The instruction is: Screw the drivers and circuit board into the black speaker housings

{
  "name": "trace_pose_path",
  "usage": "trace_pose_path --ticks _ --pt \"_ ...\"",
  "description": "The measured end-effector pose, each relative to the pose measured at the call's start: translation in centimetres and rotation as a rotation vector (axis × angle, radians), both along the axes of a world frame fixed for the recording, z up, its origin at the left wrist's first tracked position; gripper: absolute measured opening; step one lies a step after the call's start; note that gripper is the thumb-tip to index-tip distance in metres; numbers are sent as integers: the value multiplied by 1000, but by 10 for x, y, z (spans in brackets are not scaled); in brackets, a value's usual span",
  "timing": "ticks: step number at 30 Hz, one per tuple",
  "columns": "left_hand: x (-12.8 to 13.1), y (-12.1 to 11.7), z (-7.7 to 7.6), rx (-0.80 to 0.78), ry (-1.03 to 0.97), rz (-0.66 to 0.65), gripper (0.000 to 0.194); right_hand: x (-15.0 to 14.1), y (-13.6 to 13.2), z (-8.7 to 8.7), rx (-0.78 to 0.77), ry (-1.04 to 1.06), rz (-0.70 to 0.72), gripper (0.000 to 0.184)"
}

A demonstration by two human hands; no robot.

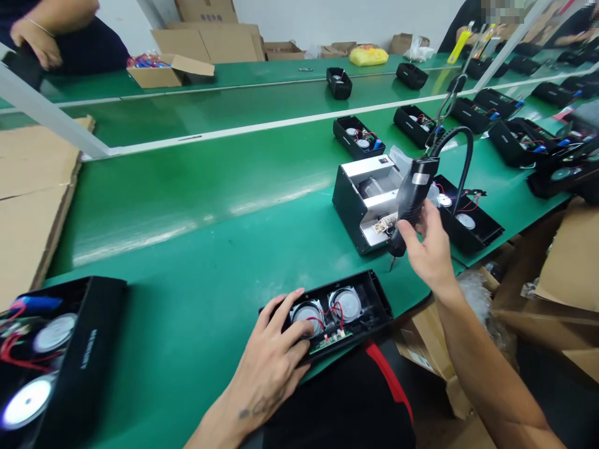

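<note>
A black speaker housing (378,305) lies open side up at the bench's near edge. Two round speaker drivers (347,304), red wires and a small green circuit board (331,340) show inside it. My left hand (274,352) grips the housing's left end, its fingers reaching over the left driver and wires. In my right hand (428,249) is a black electric screwdriver (414,187), hanging from a hook with its cable looping above. Its bit points down, apart from the housing, beyond the right end. Just behind stands a black and silver screw feeder (349,202).
Another open housing (100,349) with lit driver sits at near left. More housings (482,227) line the right and the conveyor (187,187). Cardboard (37,187) lies at left; boxes (430,337) stand below right. Across the bench, a person's hand (40,40) shows.
</note>
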State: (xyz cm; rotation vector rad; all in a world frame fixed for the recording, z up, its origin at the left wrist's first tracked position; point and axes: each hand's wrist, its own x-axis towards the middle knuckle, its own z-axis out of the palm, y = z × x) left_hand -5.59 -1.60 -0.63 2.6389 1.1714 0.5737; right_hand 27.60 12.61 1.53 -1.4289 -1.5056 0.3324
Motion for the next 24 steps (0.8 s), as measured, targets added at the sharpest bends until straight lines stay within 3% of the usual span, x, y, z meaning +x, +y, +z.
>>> trace_pose_path --ticks 3,5,7,10,13,16,19,22,24 --pt "-1 2 -1 27 -52 12 24 -6 10 -8 18 199 16 57" --pt "-1 2 -3 29 -81 23 24 -11 5 -9 105 292 -21 46" --pt "-1 3 -5 22 -114 32 20 -16 -4 -10 122 375 40 35" --pt "1 3 -8 18 -163 45 14 -20 -14 -11 31 519 185 29" --pt "1 4 -10 33 -197 70 15 -19 -14 -9 -46 593 226 33" --pt "-1 6 -16 53 -204 79 15 -10 -5 4 -53 687 334 41" --pt "-2 8 -23 91 -192 55 18 -2 8 31 133 825 358 41" --pt "1 8 -27 105 -211 77 20 -6 21 55 323 732 262 40" --pt "4 7 -26 92 -228 104 17 -15 30 62 353 619 226 37"
